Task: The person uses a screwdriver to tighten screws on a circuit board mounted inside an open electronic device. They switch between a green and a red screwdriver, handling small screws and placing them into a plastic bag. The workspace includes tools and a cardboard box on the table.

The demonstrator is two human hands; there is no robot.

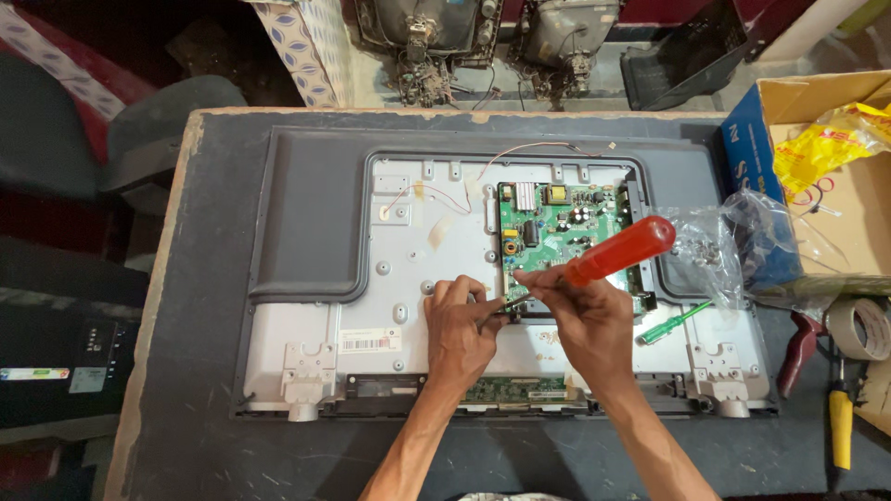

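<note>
A flat television (pixel 306 223) lies face down on the dark table (pixel 204 427), its back cover off and the metal chassis bare. A green circuit board (pixel 557 227) sits at the chassis centre-right. My right hand (pixel 580 320) grips a screwdriver with a red handle (pixel 622 250), its shaft angled down toward the board's lower-left corner. My left hand (pixel 459 329) rests on the chassis beside it, fingertips pinched at the screwdriver tip. What the fingertips pinch is hidden.
A small green-handled screwdriver (pixel 673 323) lies right of my hands. A clear plastic bag (pixel 715 246) of screws, a cardboard box (pixel 835 176), tape roll (pixel 858 329), red pliers (pixel 798 353) and a yellow-handled tool (pixel 840 427) sit at the right. Old tube sets stand beyond the table.
</note>
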